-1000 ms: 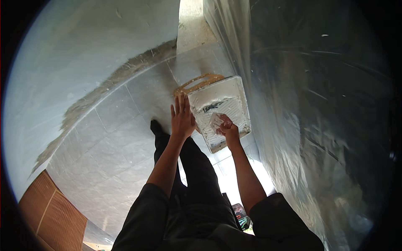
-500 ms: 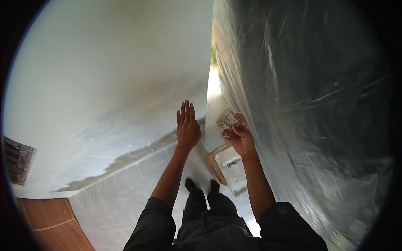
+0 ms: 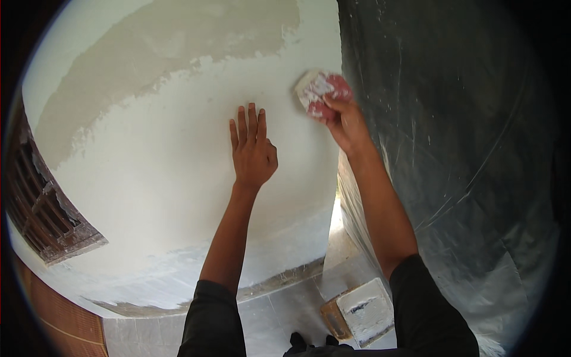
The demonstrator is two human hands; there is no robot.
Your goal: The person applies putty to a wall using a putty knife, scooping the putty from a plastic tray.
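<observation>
In front of me stands a wall (image 3: pixel 172 154) with a smooth white coat, and a darker greyish-beige patch (image 3: pixel 208 30) with a ragged edge crosses its upper part. My left hand (image 3: pixel 254 156) is open, fingers straight and pointing up; it appears to rest flat on the white coat. A red putty spreader (image 3: pixel 341 88) smeared with white paste is gripped in my right hand (image 3: pixel 350 128), thumb across its face. The spreader is up by the wall's right edge, slightly blurred; whether it touches the surface I cannot tell.
Dark plastic sheeting (image 3: pixel 464 137) hangs along the right. On the floor near my feet is a wooden-sided box (image 3: pixel 336 318) with a white-smeared top (image 3: pixel 369 309). A brown slatted window frame (image 3: pixel 47 202) lies at the left, above an orange-brown woven panel (image 3: pixel 68 309).
The view has tilted up, showing more of the upper wall. Both hands have risen; my right hand has carried the spreader up to the wall's right edge.
</observation>
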